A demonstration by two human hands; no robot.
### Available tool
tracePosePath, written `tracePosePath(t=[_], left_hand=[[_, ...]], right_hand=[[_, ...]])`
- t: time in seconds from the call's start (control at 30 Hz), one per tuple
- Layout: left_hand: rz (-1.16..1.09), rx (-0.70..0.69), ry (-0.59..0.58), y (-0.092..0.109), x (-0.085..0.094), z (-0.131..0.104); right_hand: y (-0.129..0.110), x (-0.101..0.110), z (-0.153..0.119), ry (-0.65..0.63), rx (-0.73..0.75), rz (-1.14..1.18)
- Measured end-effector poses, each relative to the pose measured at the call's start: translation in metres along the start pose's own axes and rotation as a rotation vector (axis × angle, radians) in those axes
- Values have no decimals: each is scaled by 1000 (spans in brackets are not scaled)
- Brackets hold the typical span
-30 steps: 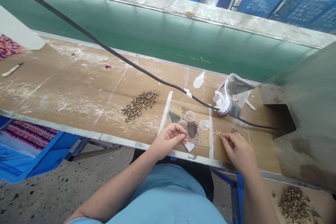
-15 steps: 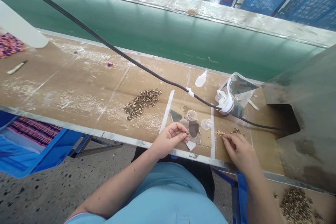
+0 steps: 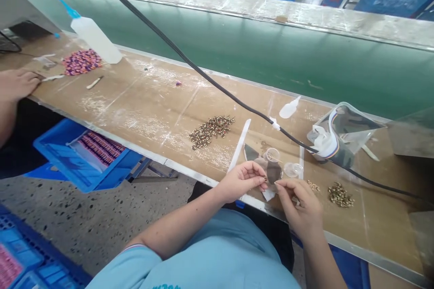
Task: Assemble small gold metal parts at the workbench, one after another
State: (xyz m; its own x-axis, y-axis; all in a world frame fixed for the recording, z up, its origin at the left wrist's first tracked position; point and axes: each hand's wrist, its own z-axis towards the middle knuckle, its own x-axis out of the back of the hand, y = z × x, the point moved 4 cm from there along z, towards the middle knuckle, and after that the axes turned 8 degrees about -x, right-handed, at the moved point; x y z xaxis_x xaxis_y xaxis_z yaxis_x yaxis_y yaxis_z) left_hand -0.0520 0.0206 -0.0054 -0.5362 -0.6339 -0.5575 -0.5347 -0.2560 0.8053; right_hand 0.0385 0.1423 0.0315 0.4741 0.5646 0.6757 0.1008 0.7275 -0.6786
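My left hand [image 3: 244, 181] is closed in a pinch on a small dark brown piece [image 3: 266, 179]. Close by on its right, my right hand [image 3: 301, 205] also pinches; whatever its fingertips hold is too small to make out. Beyond the fingers, a small clear cup [image 3: 271, 154] stands on a camouflage scrap [image 3: 251, 153], with a clear lid [image 3: 293, 170] on its right. Tiny cream bits [image 3: 313, 186] and a heap of brown-and-cream pieces [image 3: 341, 195] lie right of my right hand. A larger pile of similar pieces [image 3: 212, 132] is at the left.
A black cable [image 3: 203, 74] crosses over the cardboard-covered bench. A camouflage-lined bag [image 3: 342, 133] stands at the right. At the left are a white bottle [image 3: 96, 39], pink-and-purple pieces [image 3: 81, 62], a blue crate [image 3: 68, 158] and another person's hand [image 3: 20, 83].
My right hand has moved from beside the cream bits to my left hand's fingertips. My left hand keeps its pinch. The view has turned left, bringing another person's hand into sight.
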Motion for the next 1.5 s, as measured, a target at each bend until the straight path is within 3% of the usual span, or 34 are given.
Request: tracePosePath(t=[0.47, 0.87, 1.07, 1.3, 1.5], left_hand=[[15, 20, -26, -2, 0, -1], [-24, 13, 21, -5, 1, 1], [-16, 12, 45, -5, 2, 1], [0, 11, 48, -7, 2, 2], [-4, 53, 61, -8, 3, 5]], right_hand=[[-8, -6, 3, -65, 168, -116], [-15, -7, -9, 134, 330, -182], [-14, -10, -10, 115, 328, -160], [-10, -10, -7, 63, 182, -54], [-9, -10, -10, 82, 300, -100]])
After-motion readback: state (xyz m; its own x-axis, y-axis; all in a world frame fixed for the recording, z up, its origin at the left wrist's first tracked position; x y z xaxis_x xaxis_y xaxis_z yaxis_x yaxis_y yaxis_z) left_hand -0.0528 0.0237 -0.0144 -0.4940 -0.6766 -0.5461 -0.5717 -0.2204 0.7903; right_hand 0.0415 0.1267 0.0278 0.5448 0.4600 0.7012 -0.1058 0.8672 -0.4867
